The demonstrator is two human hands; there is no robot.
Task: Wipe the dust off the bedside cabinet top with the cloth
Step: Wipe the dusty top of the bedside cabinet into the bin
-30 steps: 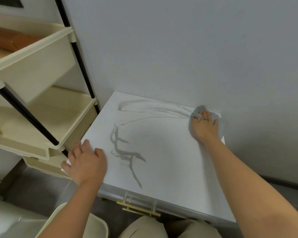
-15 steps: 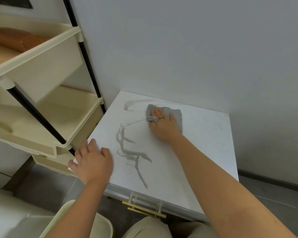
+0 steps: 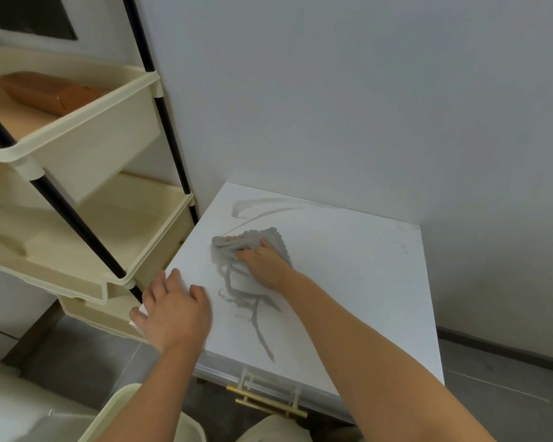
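The white bedside cabinet top (image 3: 358,282) stands against the grey wall. Grey dust streaks (image 3: 256,317) run down its left middle, and a fainter curved streak (image 3: 262,207) lies near the back edge. My right hand (image 3: 262,261) presses a grey knitted cloth (image 3: 253,242) flat on the top, at the upper end of the streaks, fingers partly bunched in the fabric. My left hand (image 3: 173,311) rests on the cabinet's front left corner, fingers spread, holding nothing.
A cream tiered shelf rack (image 3: 87,224) with black poles stands close on the left; a brown box (image 3: 48,90) lies on its upper tier. A gold drawer handle (image 3: 265,400) sticks out below the front edge. A cream bin rim (image 3: 134,413) is at the bottom.
My right hand has swept the cloth from the back right corner leftward and a bit toward me, to the top of the dust streaks. The back streak is mostly gone. My left hand stays put.
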